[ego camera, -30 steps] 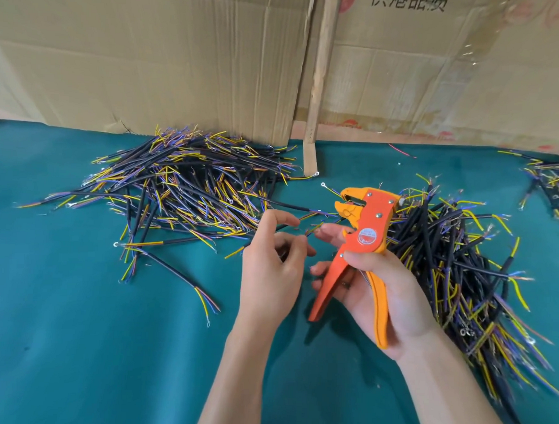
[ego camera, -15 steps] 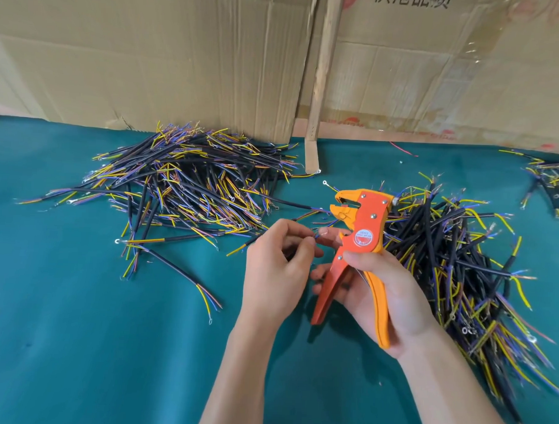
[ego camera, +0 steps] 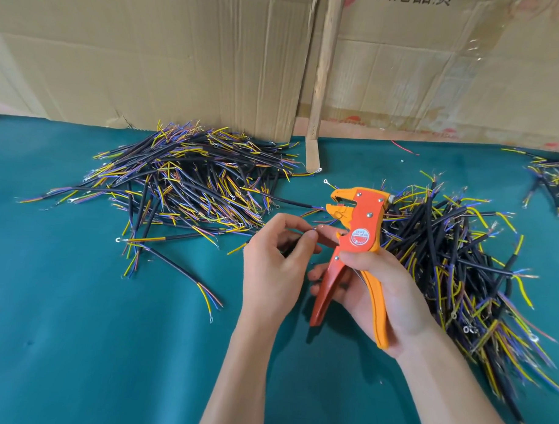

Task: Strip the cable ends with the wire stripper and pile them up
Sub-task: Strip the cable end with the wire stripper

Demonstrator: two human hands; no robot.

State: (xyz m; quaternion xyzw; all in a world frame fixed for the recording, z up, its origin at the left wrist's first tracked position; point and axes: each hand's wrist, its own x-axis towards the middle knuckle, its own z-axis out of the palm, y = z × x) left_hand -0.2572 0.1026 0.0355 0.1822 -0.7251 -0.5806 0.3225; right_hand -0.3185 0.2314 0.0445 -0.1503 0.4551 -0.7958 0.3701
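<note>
Worktop: teal cloth, backed by cardboard sheets and a wooden slat. Left cable pile lies by the cardboard; right pile sits behind the right hand; third pile at far right edge. Right hand grips orange stripper, jaws parted. Left hand pinches a thin cable end just below the jaws.

A teal cloth covers the table. Flattened cardboard sheets stand along its far edge at twelve o'clock, with an upright wooden slat between them.
</note>
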